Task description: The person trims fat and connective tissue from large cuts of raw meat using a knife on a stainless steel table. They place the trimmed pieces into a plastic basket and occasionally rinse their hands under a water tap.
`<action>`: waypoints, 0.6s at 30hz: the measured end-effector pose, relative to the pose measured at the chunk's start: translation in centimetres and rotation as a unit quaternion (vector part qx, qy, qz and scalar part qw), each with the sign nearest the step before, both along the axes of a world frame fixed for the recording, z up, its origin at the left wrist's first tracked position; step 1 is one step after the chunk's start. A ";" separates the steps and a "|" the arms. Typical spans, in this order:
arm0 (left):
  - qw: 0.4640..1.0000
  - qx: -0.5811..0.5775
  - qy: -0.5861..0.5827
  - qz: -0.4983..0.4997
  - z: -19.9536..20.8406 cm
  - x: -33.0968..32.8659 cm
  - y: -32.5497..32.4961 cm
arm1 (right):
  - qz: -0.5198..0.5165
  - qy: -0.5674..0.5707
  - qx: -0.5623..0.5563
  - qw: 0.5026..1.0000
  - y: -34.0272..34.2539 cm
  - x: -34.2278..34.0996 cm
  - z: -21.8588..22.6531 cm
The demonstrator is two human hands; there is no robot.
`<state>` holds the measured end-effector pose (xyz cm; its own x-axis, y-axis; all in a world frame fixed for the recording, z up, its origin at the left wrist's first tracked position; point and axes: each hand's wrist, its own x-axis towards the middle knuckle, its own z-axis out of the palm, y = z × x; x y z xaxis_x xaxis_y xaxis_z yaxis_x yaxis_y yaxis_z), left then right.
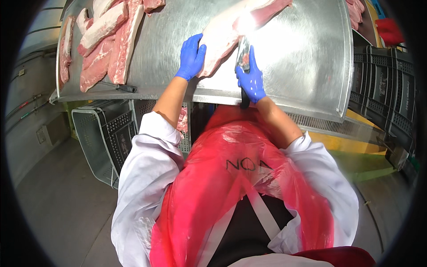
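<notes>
A long slab of pale, fat-covered meat (218,42) lies slantwise on the steel table, its redder far end toward the back right. My left hand (192,57), in a blue glove, rests against the slab's near left side with fingers stretched out. In my right hand (252,80), also blue-gloved, is a knife (243,51) with a broad shiny blade and a black handle sticking out toward me. The blade points away from me, close beside the slab's right edge. Glare hides part of the meat, so I cannot tell whether the blade touches it.
Several cuts of meat (102,44) lie at the table's left, with another black-handled knife (126,88) near the front edge. Below stands a grey plastic crate (95,142); black crates (382,84) are stacked at the right. The steel table (311,58) has a raised rim.
</notes>
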<state>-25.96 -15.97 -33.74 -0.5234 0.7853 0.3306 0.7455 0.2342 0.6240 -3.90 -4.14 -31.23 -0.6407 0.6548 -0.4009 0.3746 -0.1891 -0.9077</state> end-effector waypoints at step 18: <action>0.963 -0.128 0.230 -0.063 6.3 6.5 6.3 | 0.105 -0.089 0.040 0.990 2.3 18.7 7.2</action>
